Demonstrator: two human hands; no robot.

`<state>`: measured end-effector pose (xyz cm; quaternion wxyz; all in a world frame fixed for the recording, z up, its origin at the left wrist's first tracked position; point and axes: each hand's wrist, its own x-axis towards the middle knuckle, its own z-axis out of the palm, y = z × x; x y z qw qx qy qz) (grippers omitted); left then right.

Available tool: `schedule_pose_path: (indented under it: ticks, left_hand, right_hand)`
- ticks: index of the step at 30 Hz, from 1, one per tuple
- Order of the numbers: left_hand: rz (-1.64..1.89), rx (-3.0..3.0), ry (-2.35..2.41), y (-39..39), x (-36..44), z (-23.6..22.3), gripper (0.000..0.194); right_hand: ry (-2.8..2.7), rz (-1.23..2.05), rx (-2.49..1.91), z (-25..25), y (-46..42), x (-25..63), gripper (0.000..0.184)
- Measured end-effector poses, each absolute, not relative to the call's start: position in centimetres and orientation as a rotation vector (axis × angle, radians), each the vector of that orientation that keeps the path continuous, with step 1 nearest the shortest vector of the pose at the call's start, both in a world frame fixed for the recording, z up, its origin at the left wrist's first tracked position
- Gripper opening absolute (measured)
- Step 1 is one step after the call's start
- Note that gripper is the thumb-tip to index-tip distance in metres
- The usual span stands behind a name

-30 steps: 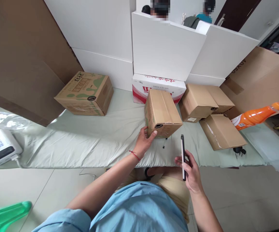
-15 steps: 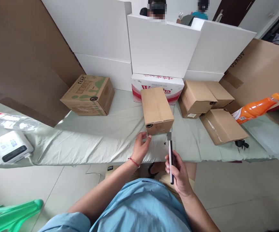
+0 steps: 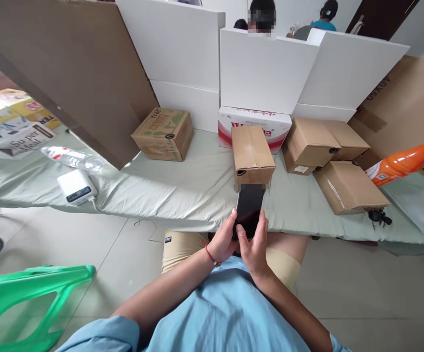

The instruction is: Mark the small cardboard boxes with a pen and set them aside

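Note:
A black smartphone [image 3: 250, 208] is held between both hands above my lap, its dark screen turned up toward me. My left hand [image 3: 225, 241] grips its left side, with the thumb along the edge. On the right side, my right hand [image 3: 255, 247] is closed around the phone, its thumb over the lower part of the screen. Just beyond the phone's blurred top end stands a small brown cardboard box [image 3: 253, 147] on the cloth-covered table [image 3: 167, 188].
Behind the box is a white-and-red carton [image 3: 224, 128]. A printed box [image 3: 164, 134] stands left; several brown boxes [image 3: 309, 142] and an orange bottle [image 3: 404, 161] lie right. A white power bank [image 3: 77, 187] and clear bottle [image 3: 74, 159] are far left. A green stool [image 3: 46, 276] stands on the floor.
The phone has turned from edge-on to screen-up and moved left. My left hand has left the box's front and taken hold of the phone. The view has shifted left.

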<state>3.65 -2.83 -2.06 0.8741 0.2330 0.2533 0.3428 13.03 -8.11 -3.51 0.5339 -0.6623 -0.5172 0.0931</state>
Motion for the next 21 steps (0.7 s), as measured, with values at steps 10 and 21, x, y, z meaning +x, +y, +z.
schedule_pose_path:
  ticks: [10,21]
  left_hand:
    - [0.657,0.666,0.392,-5.0,3.6,-1.4,0.070]
    - [1.108,1.415,1.276,7.1,6.0,-3.5,0.070]
  right_hand:
    - [-1.206,0.411,-1.448,-4.2,-9.7,13.9,0.094]
    - [-0.823,0.537,-1.423,-2.7,-10.8,15.7,0.082]
